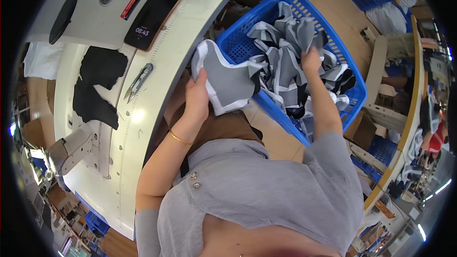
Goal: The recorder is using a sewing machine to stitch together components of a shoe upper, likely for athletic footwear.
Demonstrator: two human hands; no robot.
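My left hand (196, 96) is closed on the edge of a grey fabric piece with a white border (227, 76), held between the table and the basket. Its far right corner reaches over the basket's rim beside other pieces. My right hand (311, 60) reaches into a blue plastic basket (354, 72), its fingers closed on one of the grey fabric pieces (304, 35) in the heap. Several similar grey, white and black pieces (286, 69) lie jumbled there. My right fingertips are partly hidden by the cloth.
On the white work table (143, 150) at left are thread snips (139, 83), a black fabric piece (100, 83) and a smartphone (154, 16), beside a sewing machine (90, 0). A yellow-edged wooden table (404, 128) stands right of the basket, with a cardboard box (360, 131) beside it.
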